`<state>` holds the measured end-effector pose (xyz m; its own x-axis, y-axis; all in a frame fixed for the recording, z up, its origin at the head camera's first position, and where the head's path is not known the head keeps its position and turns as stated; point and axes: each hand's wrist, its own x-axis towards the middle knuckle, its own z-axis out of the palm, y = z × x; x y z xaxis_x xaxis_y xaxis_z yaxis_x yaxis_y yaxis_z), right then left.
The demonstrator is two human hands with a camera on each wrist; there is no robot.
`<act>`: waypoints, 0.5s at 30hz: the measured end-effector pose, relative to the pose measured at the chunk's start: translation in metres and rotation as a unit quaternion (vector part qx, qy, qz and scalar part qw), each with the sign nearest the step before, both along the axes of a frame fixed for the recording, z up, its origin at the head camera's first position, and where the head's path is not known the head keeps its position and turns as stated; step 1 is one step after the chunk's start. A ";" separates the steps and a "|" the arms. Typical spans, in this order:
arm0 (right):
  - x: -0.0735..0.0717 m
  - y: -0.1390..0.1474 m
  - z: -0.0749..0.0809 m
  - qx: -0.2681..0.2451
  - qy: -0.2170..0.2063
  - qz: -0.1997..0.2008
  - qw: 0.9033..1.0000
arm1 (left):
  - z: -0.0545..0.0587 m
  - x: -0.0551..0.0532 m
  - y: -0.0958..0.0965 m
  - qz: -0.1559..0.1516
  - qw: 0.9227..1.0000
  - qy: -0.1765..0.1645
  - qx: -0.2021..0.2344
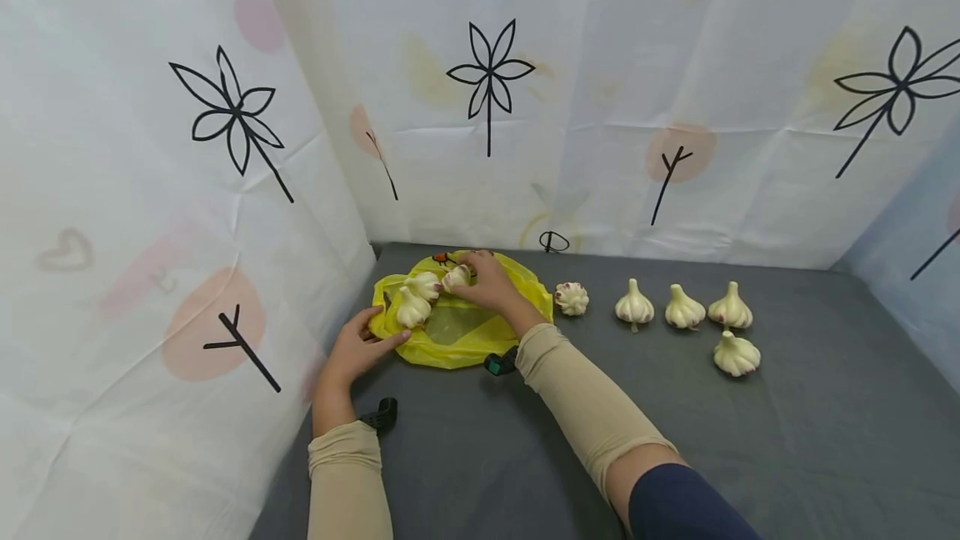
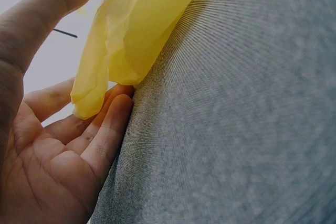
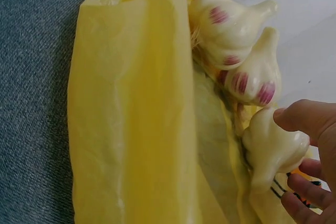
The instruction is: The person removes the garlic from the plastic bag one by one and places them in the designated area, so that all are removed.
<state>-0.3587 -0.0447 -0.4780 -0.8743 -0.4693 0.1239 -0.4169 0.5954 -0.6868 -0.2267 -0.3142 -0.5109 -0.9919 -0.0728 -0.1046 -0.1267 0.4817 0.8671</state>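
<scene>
In the head view a yellow plastic bag (image 1: 450, 354) lies spread on the grey cloth with its mouth open. Two white garlic bulbs with purple marks, one nearer (image 1: 412, 307) and one behind it (image 1: 424, 285), sit at its left side. My right hand (image 1: 483, 280) reaches over the bag and holds a third garlic bulb (image 3: 275, 142), thumb against its side. My left hand (image 1: 362, 348) is at the bag's left edge. Its fingers (image 2: 107, 135) rest by the yellow plastic, and the thumb (image 2: 47, 9) stands apart from them.
Right of the bag one garlic bulb (image 1: 572, 298) lies on the grey cloth (image 1: 600, 407). Several more, among them a nearer one (image 1: 737, 354), stand farther right. White patterned curtains (image 1: 600, 90) close off the back and left side.
</scene>
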 end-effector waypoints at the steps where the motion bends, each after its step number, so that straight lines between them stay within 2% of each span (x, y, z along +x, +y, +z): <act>1: -0.001 0.000 -0.001 0.004 0.002 0.000 1.000 | 0.000 0.000 0.000 0.002 1.000 -0.002 0.001; 4: -0.003 -0.001 -0.005 0.013 0.005 0.002 1.000 | 0.001 0.000 0.000 0.003 1.000 -0.005 0.001; 15: -0.005 0.002 -0.007 -0.014 0.001 0.005 1.000 | 0.000 0.000 0.001 0.004 1.000 -0.001 0.001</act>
<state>-0.3641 -0.0423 -0.4849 -0.8697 -0.4738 0.1383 -0.4232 0.5716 -0.7030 -0.2271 -0.3130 -0.5105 -0.9911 -0.0797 -0.1067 -0.1319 0.4796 0.8675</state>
